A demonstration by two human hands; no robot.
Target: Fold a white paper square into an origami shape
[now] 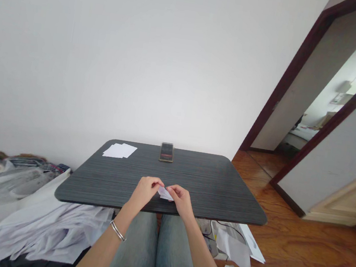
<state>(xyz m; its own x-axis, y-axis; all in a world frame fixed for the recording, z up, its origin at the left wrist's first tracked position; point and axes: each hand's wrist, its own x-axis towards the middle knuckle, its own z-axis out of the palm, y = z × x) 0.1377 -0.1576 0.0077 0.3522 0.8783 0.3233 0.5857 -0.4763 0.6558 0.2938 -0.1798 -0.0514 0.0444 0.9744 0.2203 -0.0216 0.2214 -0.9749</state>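
Between my two hands is a small folded piece of white paper (165,193), held just above the near part of the dark table (216,188). My left hand (148,188) pinches its left end between thumb and fingertips. At the other end, my right hand (182,197) is closed on the paper, with some fingers hidden beneath it. The paper's exact folded shape is too small to make out. Toward the table's far left corner lie several overlapping white paper sheets (119,150).
A phone (166,152) leans upright at the table's back edge, near the white wall (175,61). Clothes and plastic bags (47,225) are heaped on the left. Papers and cables (231,244) lie below the table's right side, on a wooden floor (306,260). A doorway opens at right.
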